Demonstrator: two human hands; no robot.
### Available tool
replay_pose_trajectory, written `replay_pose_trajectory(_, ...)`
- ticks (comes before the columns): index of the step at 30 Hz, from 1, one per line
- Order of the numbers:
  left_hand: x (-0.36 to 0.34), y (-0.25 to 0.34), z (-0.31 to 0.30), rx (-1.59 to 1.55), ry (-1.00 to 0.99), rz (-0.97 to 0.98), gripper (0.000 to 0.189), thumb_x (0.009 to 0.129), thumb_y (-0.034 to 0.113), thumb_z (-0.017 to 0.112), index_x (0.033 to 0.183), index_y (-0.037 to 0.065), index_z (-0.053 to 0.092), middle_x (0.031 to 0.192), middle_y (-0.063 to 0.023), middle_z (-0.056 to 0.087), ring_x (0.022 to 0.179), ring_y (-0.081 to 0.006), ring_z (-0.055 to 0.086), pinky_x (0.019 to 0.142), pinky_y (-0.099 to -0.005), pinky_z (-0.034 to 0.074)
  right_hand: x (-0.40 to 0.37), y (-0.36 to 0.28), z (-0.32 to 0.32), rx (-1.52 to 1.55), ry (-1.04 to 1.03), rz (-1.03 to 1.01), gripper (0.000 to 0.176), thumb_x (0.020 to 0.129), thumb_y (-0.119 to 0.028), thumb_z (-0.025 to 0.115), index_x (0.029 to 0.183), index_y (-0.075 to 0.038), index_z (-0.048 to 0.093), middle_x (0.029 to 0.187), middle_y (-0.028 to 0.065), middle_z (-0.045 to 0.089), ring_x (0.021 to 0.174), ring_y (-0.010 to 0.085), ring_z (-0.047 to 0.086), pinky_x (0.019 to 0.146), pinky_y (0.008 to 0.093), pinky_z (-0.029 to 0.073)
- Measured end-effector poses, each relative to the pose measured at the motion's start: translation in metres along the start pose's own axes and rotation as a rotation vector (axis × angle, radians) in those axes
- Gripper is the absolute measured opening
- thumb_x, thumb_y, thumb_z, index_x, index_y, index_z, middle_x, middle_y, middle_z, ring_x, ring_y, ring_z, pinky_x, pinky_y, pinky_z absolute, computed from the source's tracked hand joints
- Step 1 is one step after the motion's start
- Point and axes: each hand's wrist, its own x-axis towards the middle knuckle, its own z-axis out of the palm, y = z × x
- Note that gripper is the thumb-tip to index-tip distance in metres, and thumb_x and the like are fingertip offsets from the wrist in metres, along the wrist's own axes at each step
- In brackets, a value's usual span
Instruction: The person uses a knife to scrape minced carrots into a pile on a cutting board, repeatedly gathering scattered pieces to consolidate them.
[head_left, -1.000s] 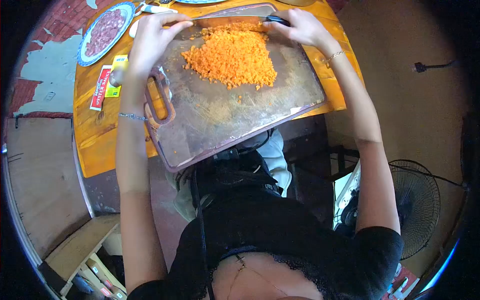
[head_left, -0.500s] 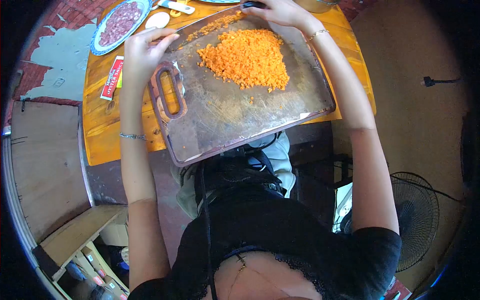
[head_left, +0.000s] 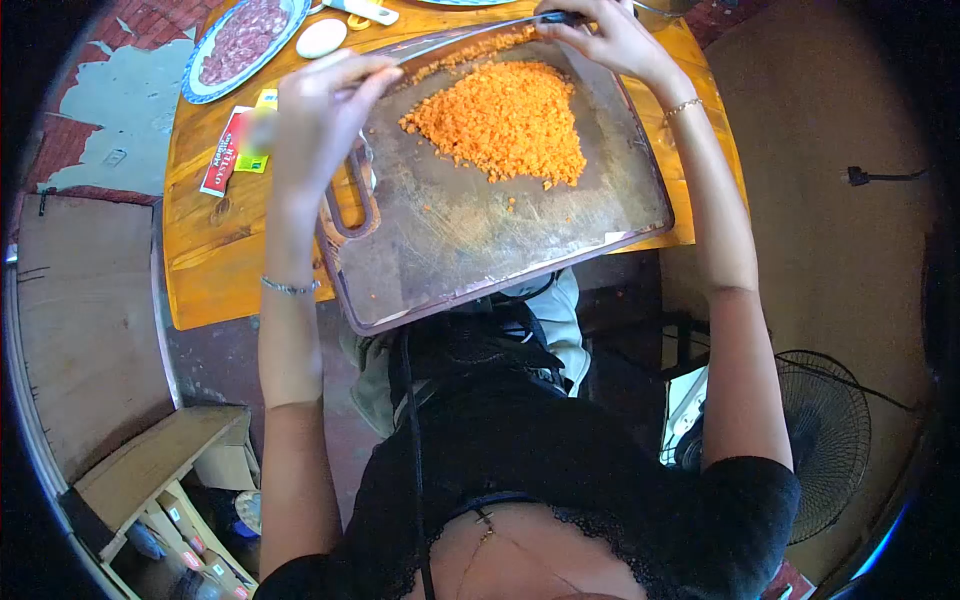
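Gripping the dark handle of a knife [head_left: 450, 44] at the far edge of the cutting board [head_left: 480, 240], the right hand [head_left: 610, 38] has its fingers curled tight around it. The blade lies slanted along that far edge, with a thin line of orange bits beside it. The left hand [head_left: 320, 105], blurred, hangs over the board's far left corner. Its fingers are stretched out close together, and their tips meet the blade's pointed end rather than wrapping it.

The heap of minced carrot [head_left: 505, 120] rests on the far half of the board, just on the near side of the blade, between the two hands. A few stray bits lie closer to the board's middle. The board's near end overhangs the wooden table [head_left: 220, 270] toward the person's lap.

Left of the board lie a red sachet [head_left: 224, 152] and a yellow sachet [head_left: 256, 158]. Beyond its far left corner sit a plate [head_left: 205, 85] of minced meat and a white oval thing [head_left: 322, 38].
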Motion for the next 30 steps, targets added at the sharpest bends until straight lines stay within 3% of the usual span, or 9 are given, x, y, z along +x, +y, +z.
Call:
replay_pose_trajectory(2, 0.007, 0.001, -0.005, 0.011, -0.024, 0.008, 0.013, 0.080, 0.006, 0.070, 0.090, -0.002, 0.070, 0.081, -0.0065, 0.069, 0.066, -0.0088, 0.061, 0.059, -0.0212, 0.048, 0.003, 0.003, 0.003, 0.001, 0.078, -0.041, 0.022, 0.084, -0.026, 0.061, 0.098, -0.010, 0.064, 0.090, 0.0079, 0.063, 0.094, 0.0246, 0.053, 0.088, 0.0394, 0.031)
replay_pose_trajectory(5, 0.006, -0.001, -0.003, -0.056, -0.023, -0.060, 0.013, 0.080, 0.007, 0.070, 0.090, -0.001, 0.071, 0.082, -0.0068, 0.069, 0.070, -0.0089, 0.063, 0.064, -0.0202, 0.049, 0.005, 0.000, -0.002, 0.017, -0.089, 0.040, 0.021, 0.084, -0.026, 0.062, 0.097, -0.010, 0.064, 0.090, 0.0087, 0.063, 0.091, 0.0246, 0.055, 0.090, 0.0417, 0.029)
replay_pose_trajectory(8, -0.001, 0.004, -0.001, -0.041, 0.005, -0.031, 0.014, 0.078, 0.010, 0.072, 0.087, -0.001, 0.071, 0.075, -0.0081, 0.069, 0.061, -0.0121, 0.064, 0.058, -0.0231, 0.050, 0.000, -0.014, -0.012, -0.096, -0.074, 0.062, 0.018, 0.083, -0.025, 0.062, 0.092, -0.010, 0.062, 0.085, 0.0093, 0.063, 0.089, 0.0238, 0.056, 0.090, 0.0441, 0.026)
replay_pose_trajectory(12, -0.021, -0.004, 0.012, -0.043, -0.008, -0.262, 0.015, 0.079, 0.010, 0.072, 0.092, 0.002, 0.072, 0.082, -0.0036, 0.068, 0.072, -0.0070, 0.063, 0.063, -0.0191, 0.048, -0.001, -0.024, -0.023, -0.167, -0.046, 0.003, 0.019, 0.084, -0.029, 0.063, 0.094, -0.013, 0.062, 0.082, 0.0102, 0.062, 0.086, 0.0237, 0.057, 0.083, 0.0448, 0.027)
replay_pose_trajectory(14, -0.021, 0.001, 0.013, -0.034, -0.007, -0.255, 0.015, 0.079, 0.010, 0.072, 0.092, 0.002, 0.072, 0.082, -0.0041, 0.069, 0.071, -0.0076, 0.063, 0.063, -0.0199, 0.049, -0.002, -0.031, -0.029, -0.233, -0.172, 0.085, 0.026, 0.086, -0.033, 0.062, 0.101, -0.011, 0.063, 0.088, 0.0113, 0.065, 0.088, 0.0257, 0.059, 0.084, 0.0478, 0.027)
replay_pose_trajectory(17, -0.008, 0.008, 0.009, 0.019, -0.024, -0.176, 0.016, 0.080, 0.011, 0.072, 0.092, 0.001, 0.071, 0.081, -0.0051, 0.070, 0.071, -0.0085, 0.064, 0.062, -0.0210, 0.049, -0.024, 0.024, 0.031, -0.204, 0.053, -0.043, 0.033, 0.088, -0.041, 0.058, 0.105, -0.013, 0.066, 0.093, 0.0094, 0.067, 0.088, 0.0240, 0.062, 0.083, 0.0415, 0.036)
replay_pose_trajectory(18, -0.002, 0.007, 0.009, 0.040, -0.034, -0.134, 0.016, 0.080, 0.011, 0.071, 0.092, 0.000, 0.071, 0.081, -0.0055, 0.070, 0.071, -0.0089, 0.064, 0.062, -0.0214, 0.050, -0.027, 0.028, 0.031, -0.215, -0.037, 0.024, 0.030, 0.089, -0.038, 0.059, 0.107, -0.015, 0.065, 0.099, 0.0052, 0.067, 0.093, 0.0186, 0.061, 0.090, 0.0405, 0.026)
replay_pose_trajectory(22, -0.002, -0.005, 0.013, -0.043, -0.025, -0.097, 0.016, 0.079, 0.009, 0.071, 0.089, -0.003, 0.070, 0.081, -0.0084, 0.070, 0.070, -0.0107, 0.065, 0.064, -0.0229, 0.051, -0.022, -0.013, -0.002, -0.140, -0.158, 0.181, 0.034, 0.092, -0.036, 0.055, 0.113, -0.011, 0.061, 0.105, 0.0131, 0.066, 0.098, 0.0286, 0.059, 0.092, 0.0571, 0.024)
replay_pose_trajectory(30, 0.000, 0.006, 0.009, -0.028, -0.020, -0.053, 0.014, 0.080, 0.008, 0.070, 0.091, -0.002, 0.071, 0.084, -0.0077, 0.070, 0.073, -0.0103, 0.064, 0.065, -0.0218, 0.051, -0.033, -0.007, 0.014, -0.149, 0.018, 0.128, 0.030, 0.092, -0.034, 0.055, 0.108, -0.010, 0.061, 0.102, 0.0115, 0.065, 0.099, 0.0271, 0.058, 0.093, 0.0543, 0.022)
